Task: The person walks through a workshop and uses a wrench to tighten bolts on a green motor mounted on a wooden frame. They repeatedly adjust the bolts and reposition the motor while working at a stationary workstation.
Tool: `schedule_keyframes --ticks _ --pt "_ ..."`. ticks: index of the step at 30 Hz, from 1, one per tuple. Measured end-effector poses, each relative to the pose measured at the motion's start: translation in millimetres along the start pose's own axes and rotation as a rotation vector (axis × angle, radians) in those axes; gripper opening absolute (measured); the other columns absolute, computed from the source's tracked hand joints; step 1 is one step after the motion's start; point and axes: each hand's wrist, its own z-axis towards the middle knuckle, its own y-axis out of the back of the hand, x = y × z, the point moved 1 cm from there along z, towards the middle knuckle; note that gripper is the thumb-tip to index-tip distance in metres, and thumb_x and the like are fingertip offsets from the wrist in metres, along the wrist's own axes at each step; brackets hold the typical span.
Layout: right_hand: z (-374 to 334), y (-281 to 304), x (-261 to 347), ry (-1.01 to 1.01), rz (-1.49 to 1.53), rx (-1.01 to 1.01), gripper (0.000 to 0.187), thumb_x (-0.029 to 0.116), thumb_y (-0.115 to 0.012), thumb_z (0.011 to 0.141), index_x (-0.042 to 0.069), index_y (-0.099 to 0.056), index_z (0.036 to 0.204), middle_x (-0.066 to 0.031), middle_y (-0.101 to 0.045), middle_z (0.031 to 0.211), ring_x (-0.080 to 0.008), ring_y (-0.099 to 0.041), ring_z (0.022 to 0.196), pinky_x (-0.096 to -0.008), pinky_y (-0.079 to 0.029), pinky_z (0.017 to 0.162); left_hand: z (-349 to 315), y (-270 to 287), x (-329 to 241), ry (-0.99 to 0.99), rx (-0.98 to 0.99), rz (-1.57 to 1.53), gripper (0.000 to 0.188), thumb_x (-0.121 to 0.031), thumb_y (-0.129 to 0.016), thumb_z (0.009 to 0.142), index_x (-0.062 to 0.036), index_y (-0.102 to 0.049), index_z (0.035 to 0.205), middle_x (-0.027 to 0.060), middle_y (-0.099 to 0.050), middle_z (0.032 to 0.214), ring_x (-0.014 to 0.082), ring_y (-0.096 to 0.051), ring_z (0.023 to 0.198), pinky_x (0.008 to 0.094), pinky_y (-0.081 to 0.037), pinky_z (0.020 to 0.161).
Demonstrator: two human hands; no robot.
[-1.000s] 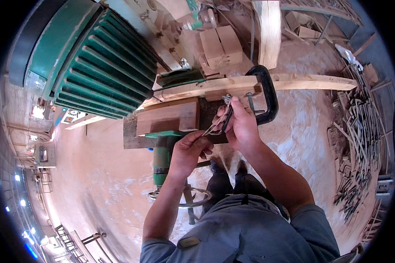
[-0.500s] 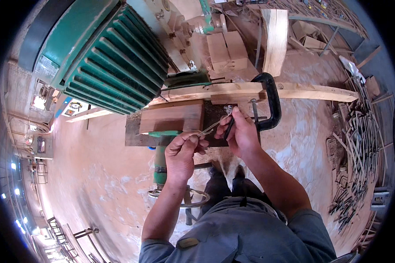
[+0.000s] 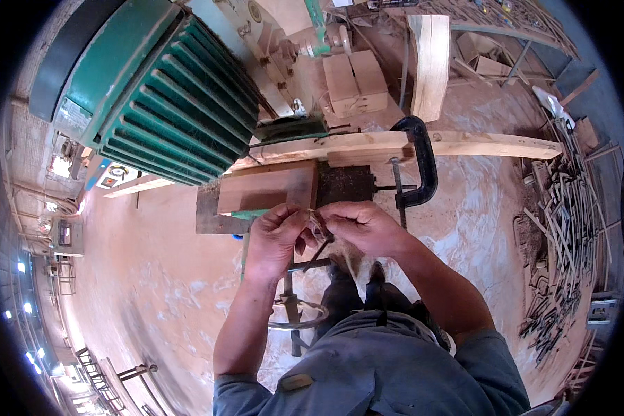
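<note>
My left hand (image 3: 279, 234) and my right hand (image 3: 362, 226) are drawn close together in front of the machine table, both with fingers pinched. Between the fingertips runs a short pale length of thin cord (image 3: 315, 219). Below it a slim dark rod-shaped tool (image 3: 317, 255) slants down and to the left; its upper end is hidden by the fingers, so its exact kind does not show. Just beyond my hands, a reddish-brown wood block (image 3: 265, 188) rests on the dark machine table (image 3: 347, 186).
A green ribbed motor (image 3: 180, 97) looms at upper left. Behind the block, a long pale board (image 3: 492, 143) crosses, with a black C-clamp (image 3: 426, 163) on it. A handwheel (image 3: 301, 324) sits below the table. Cardboard box (image 3: 356, 83) stands behind; scrap sticks (image 3: 568, 236) lie right.
My right hand has come down and left to meet my left hand, and the cord stretched between them has shortened. The dark tool now points down between my hands.
</note>
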Motion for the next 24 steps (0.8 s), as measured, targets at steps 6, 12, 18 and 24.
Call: schedule_keyframes --ticks 6,12,18,24 --pt "3 6 20 0.055 -0.328 0.040 0.011 0.003 -0.057 0.087 -0.003 -0.063 0.093 -0.0061 -0.062 0.085 -0.0103 -0.057 0.076 -0.0251 -0.046 0.068 1 3 -2 0.013 0.072 0.097 0.012 -0.012 -0.058 0.087 -0.0009 -0.062 0.090 0.0037 -0.064 0.074 0.0081 -0.059 0.057 0.0178 -0.041 0.047" --pt "2 5 15 0.000 -0.080 0.018 0.009 0.003 -0.057 0.086 -0.004 -0.064 0.086 -0.0063 -0.060 0.079 -0.0104 -0.056 0.067 -0.0251 -0.045 0.062 -2 1 -16 0.039 0.108 0.225 0.010 -0.011 -0.058 0.088 -0.0012 -0.062 0.088 0.0028 -0.063 0.075 0.0068 -0.058 0.059 0.0173 -0.042 0.049" --pt "5 6 11 -0.025 0.156 -0.018 0.011 0.002 -0.055 0.088 -0.005 -0.063 0.087 -0.0065 -0.060 0.080 -0.0111 -0.056 0.069 -0.0246 -0.045 0.062 -2 2 -26 0.043 0.190 0.313 0.009 -0.009 -0.058 0.087 -0.0016 -0.063 0.086 0.0019 -0.063 0.075 0.0062 -0.057 0.060 0.0181 -0.043 0.050" --pt "8 5 16 0.000 0.032 0.042 0.010 0.002 -0.055 0.088 -0.004 -0.063 0.090 -0.0057 -0.059 0.079 -0.0104 -0.057 0.069 -0.0247 -0.046 0.061 0 6 -31 0.058 0.216 0.346 0.008 -0.009 -0.059 0.086 -0.0017 -0.063 0.085 0.0016 -0.062 0.074 0.0066 -0.057 0.060 0.0184 -0.043 0.050"
